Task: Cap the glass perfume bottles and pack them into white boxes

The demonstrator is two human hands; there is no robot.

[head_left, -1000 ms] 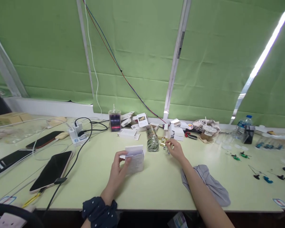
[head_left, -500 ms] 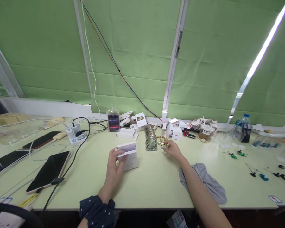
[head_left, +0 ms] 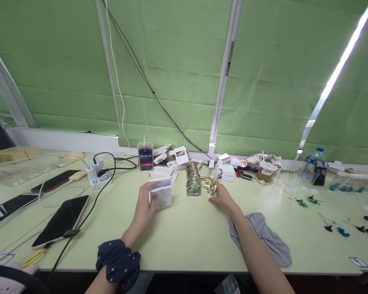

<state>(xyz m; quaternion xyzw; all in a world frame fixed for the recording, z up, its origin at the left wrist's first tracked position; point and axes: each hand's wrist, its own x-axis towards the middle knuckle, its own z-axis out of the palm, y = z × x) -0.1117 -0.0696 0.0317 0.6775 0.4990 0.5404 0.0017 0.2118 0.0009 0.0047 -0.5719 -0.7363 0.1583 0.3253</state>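
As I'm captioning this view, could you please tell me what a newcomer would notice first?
Green blinds across the background would probably stand out first. Below them, over the table, the left hand holds an open white box, with shiny gold pieces beside the right hand.

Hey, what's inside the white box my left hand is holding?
The white box in your left hand looks open at the top, showing only some pale inner surface. Its bottom is hidden by the near side, so anything lying there can't be seen.
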